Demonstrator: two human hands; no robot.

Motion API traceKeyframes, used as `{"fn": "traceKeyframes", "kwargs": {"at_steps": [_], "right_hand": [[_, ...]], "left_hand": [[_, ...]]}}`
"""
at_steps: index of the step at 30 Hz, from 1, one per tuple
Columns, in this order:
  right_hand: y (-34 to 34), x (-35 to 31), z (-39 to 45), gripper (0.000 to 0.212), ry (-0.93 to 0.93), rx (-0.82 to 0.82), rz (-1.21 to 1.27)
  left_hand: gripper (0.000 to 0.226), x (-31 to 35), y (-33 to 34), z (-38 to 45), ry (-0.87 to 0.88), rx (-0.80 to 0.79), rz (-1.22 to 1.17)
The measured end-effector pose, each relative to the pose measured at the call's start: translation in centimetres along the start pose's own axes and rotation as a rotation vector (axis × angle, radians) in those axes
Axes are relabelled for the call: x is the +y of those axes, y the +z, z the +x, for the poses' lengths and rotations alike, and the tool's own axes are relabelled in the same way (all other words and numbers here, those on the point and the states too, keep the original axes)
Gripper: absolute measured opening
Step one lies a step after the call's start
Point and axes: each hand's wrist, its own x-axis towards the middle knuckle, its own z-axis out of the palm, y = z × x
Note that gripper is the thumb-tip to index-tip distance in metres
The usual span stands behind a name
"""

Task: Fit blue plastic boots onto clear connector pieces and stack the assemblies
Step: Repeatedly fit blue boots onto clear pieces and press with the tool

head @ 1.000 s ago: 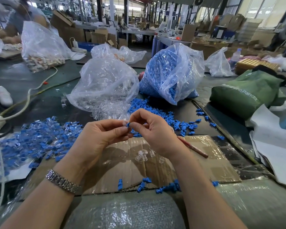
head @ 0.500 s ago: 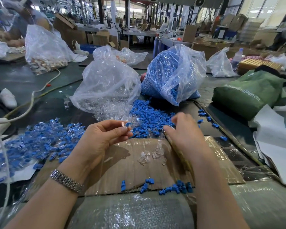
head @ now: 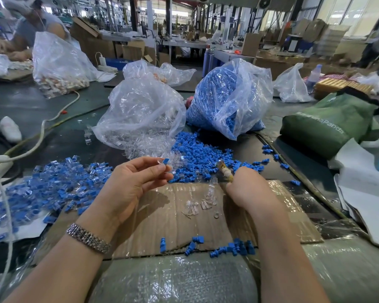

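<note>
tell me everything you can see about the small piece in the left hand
The piece is tiny: a clear plastic connector with a blue boot at its far end, apparently fitted together. The left hand pinches it between thumb and fingertips, holding it above the cardboard sheet in front of the loose blue boots. It points roughly toward the right. Nothing else touches it. Finer detail is too small to make out.

Cardboard sheet (head: 162,217) lies at near ctr. Loose connector pieces (head: 202,203) lie on it; a row of boots (head: 230,250) lies along its near edge. Assembly pile (head: 46,189) is left of sheet. Loose boot pile (head: 197,156) is far of sheet. Connector bag (head: 140,119) stands behind, w/ boot bag (head: 230,97) to its right. Fabric bag (head: 330,123) lies far right.
</note>
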Motion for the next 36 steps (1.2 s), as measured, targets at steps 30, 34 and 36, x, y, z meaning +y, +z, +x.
{"fn": "traceKeyframes", "kwargs": {"at_steps": [30,34,36], "right_hand": [[-0.8,-4.4,-3.6,0.028,-0.535,-0.480,0.461],[0.0,-4.5,-3.9,0.032,-0.519,-0.423,0.504],[0.3,-4.7,-4.0,0.033,-0.517,-0.386,0.477]], "left_hand": [[0.022,0.4,0.6,-0.6,0.060,0.059,0.139],[0.024,0.4,0.7,-0.9,0.101,0.082,0.230],[0.024,0.3,0.7,-0.9,0.121,0.100,0.256]]}}
